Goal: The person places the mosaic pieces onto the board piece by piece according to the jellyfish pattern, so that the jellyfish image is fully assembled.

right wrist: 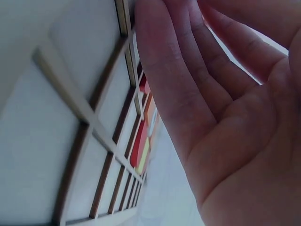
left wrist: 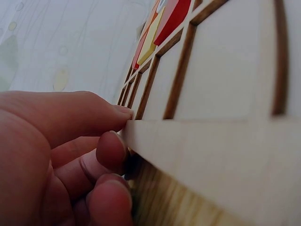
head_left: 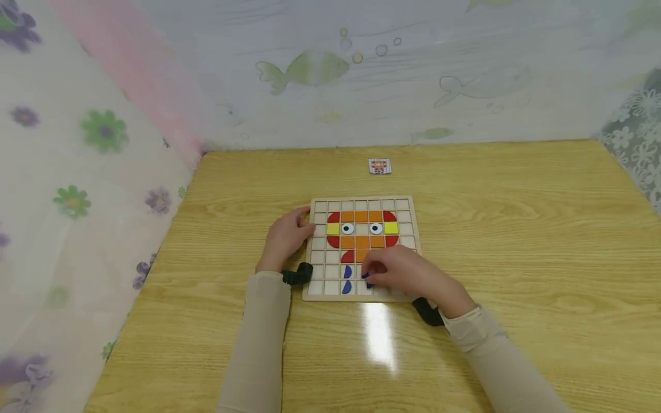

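A square wooden grid board [head_left: 316,291] lies on the table with coloured pieces in its cells. My left hand [head_left: 285,238] holds its left edge; in the left wrist view the fingertips [left wrist: 113,149] are curled right at the rim. Over the lower rows, my right hand [head_left: 410,275] pinches a small blue piece [head_left: 364,276], mostly hidden by the fingers. More blue shows just under the fingertips. Two blue half-round pieces [head_left: 348,272] lie left of that hand. Above are orange squares [head_left: 361,216], red rounded corners [head_left: 333,217], yellow squares [head_left: 391,228] and two eye pieces [head_left: 376,228].
A small picture card [head_left: 380,166] lies behind the board, showing a similar coloured figure on a grid. The wooden table [head_left: 516,229] meets a wall covering with fish drawings [head_left: 317,69] at the back. Dark wrist devices [head_left: 427,311] sit close to the board's front corners.
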`<move>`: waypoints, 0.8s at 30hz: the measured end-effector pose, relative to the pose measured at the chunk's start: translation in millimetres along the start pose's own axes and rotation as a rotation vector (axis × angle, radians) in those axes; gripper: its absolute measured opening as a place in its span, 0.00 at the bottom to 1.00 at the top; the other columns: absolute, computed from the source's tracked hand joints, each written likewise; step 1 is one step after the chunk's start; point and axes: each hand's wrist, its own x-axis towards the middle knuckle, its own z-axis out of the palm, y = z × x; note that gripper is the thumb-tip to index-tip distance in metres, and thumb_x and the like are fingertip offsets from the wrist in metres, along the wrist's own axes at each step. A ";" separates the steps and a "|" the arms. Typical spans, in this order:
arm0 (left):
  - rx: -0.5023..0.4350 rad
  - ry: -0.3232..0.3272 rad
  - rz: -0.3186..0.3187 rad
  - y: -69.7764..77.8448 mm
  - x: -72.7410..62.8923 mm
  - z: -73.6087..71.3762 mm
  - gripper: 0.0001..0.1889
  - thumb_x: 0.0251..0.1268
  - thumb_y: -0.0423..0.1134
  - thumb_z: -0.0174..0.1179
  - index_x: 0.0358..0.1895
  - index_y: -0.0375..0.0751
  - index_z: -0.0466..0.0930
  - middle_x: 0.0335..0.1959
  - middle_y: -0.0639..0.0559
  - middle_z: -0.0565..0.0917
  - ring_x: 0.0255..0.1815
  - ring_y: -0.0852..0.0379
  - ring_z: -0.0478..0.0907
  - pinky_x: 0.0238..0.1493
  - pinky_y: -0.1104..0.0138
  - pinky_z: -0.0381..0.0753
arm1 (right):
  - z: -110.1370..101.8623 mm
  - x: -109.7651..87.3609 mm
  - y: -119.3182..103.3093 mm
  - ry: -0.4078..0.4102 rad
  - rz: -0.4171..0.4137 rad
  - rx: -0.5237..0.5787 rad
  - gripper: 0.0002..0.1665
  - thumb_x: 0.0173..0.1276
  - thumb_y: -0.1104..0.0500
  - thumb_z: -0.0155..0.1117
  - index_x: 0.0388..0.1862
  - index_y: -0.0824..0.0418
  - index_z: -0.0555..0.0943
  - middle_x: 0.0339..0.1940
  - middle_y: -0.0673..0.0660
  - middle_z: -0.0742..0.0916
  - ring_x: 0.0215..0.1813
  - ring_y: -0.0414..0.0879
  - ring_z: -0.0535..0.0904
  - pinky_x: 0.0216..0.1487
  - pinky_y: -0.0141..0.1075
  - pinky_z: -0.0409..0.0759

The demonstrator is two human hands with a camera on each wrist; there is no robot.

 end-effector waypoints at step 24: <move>0.014 0.005 0.022 -1.9 1.7 1.2 0.26 0.59 0.46 0.54 0.63 0.51 0.65 0.25 0.54 0.76 0.17 0.56 0.71 0.24 0.65 0.67 | 9.3 2.4 -11.8 0.033 -0.025 -0.090 0.03 0.56 0.58 0.65 0.27 0.52 0.78 0.24 0.41 0.77 0.28 0.36 0.71 0.33 0.31 0.70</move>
